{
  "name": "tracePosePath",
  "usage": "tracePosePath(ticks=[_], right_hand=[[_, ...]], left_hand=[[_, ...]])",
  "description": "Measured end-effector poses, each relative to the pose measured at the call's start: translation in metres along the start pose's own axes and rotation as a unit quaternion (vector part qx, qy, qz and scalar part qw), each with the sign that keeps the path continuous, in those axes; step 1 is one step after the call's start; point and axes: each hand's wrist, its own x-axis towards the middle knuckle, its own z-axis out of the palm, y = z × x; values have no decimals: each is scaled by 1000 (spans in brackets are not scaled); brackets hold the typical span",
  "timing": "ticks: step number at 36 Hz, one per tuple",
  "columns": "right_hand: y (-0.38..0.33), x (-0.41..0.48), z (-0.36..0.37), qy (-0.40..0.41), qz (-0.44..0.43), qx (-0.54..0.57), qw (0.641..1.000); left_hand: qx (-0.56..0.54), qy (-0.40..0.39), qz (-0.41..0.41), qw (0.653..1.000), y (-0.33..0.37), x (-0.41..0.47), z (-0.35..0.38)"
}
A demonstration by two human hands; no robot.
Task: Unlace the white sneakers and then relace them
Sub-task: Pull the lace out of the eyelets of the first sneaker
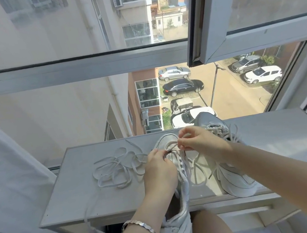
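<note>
The near white sneaker (183, 180) lies on the table (101, 201), toe away. The left hand (161, 169) pinches the lace (171, 145) at a toe hole; the right hand (194, 140) pinches it too. I think relacing is at its start: next, thread the next hole

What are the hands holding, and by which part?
Both pinch the white lace at the sneaker's front eyelets: left hand one side, right hand the other.
</note>
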Motion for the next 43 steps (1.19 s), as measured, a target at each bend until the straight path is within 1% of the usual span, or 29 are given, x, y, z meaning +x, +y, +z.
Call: tracePosePath(ticks=[1,2,3,5,7,8,9,10,12,14,16,17,18,20,22,23,25,27,29,31,34,35,37,39,41,42,43], right_hand=[[-6,0,-1,-12,19,-34,999],[-13,0,-2,-23,35,-94,995],[-21,0,-2,-29,45,-173,984],[-32,-1,1,-25,45,-309,950],[-37,-2,7,-7,23,-384,923],[-37,-2,9,4,7,-391,920],[-36,-2,10,14,-7,-376,927],[-33,-1,9,19,-15,-340,940],[-26,-3,4,22,-30,-225,974],[-18,-6,-1,30,-54,-100,993],[-14,-9,-5,24,-46,48,998],[-14,-11,-8,11,-34,100,994],[-15,-12,-11,-4,-24,113,993],[-21,-14,-17,-24,-24,53,998],[-27,-17,-22,-62,-42,-15,997],[-29,-20,-23,-77,-52,-31,995],[-31,-24,-26,-93,-73,-23,993],[-28,-27,-32,-95,-99,10,990],[-27,-29,-40,-101,-110,16,989],[-27,-32,-46,-108,-97,-18,989],[-32,-37,-48,-130,-74,-117,982],[-34,-39,-48,-134,-80,-132,979],[-39,-44,-52,-131,-119,-107,978],[-41,-48,-62,-121,-163,-42,978],[-43,-52,-74,-136,-150,0,979],[-43,-55,-77,-149,-126,-21,981],[-43,-57,-79,-155,-101,-75,980]], left_hand=[[2,1,1,1000,1,0,0],[0,1,2,1000,1,-1,1],[-1,-2,6,1000,2,-2,1],[2,-7,11,1000,2,-3,3],[1,-7,13,1000,2,-3,4],[0,-4,13,1000,1,-3,4],[0,-1,11,1000,1,-2,3],[1,3,10,1000,1,-2,2],[6,8,13,1000,1,-1,1],[10,13,12,1000,1,0,0],[13,14,7,1000,0,2,1],[14,12,5,1000,-1,2,1],[14,10,5,1000,-1,3,2],[17,2,9,1000,1,1,5],[22,-5,14,1000,3,0,7],[22,-5,15,1000,3,0,7],[17,-1,13,1000,3,1,6],[11,4,13,1000,2,2,5],[11,5,13,1000,1,3,5],[15,1,12,1000,1,3,6],[19,3,10,1000,3,2,7],[17,4,8,1000,4,2,7],[15,2,9,1000,4,2,6],[17,0,12,1000,2,3,5],[18,3,9,1000,1,4,5],[18,3,7,1000,2,4,6],[18,3,4,1000,2,3,6]])
